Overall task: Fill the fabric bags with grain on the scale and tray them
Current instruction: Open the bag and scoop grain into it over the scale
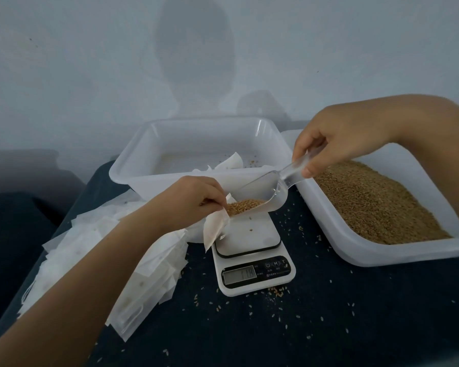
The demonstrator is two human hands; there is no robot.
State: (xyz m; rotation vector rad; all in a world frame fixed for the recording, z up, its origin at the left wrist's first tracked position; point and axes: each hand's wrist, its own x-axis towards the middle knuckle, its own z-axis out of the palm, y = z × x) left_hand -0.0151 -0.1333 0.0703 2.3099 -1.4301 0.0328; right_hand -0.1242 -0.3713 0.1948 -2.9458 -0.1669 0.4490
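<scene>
Scoop [252,193] mouth is pointing down-left into the bag [214,229], handle rising up-right into the right hand [337,144]. That axis is what the pour is turning on: grain [243,207] in the scoop is sitting right at the lip, and the bag mouth is lying just left of and below it, touching or nearly so.

Right hand is closing thumb and fingers around the clear handle, firm pinch-wrap, nothing else in it. Left hand [190,201] is pinching the bag's upper edge between thumb and fingertips, holding the mouth open toward the scoop; the rest of the bag is hanging down over the left edge of the scale [249,250] platform. Can't tell whether the bag is resting its weight on the platform.

Display is showing a reading, digits too soft to trust.

Supply tray [398,250] of grain is sitting right of the scale, under the right forearm. Receiving tray [133,165] is sitting behind the scale, holding at least one bag. Stack of empty bags [133,274] is lying under the left forearm.

Judgement: left hand is nearer the bag and is setting the target; right wrist is needing more tilt along the scoop axis. Risk: spill past the bag edge; loose kernels are already lying on the cloth [329,313].
</scene>
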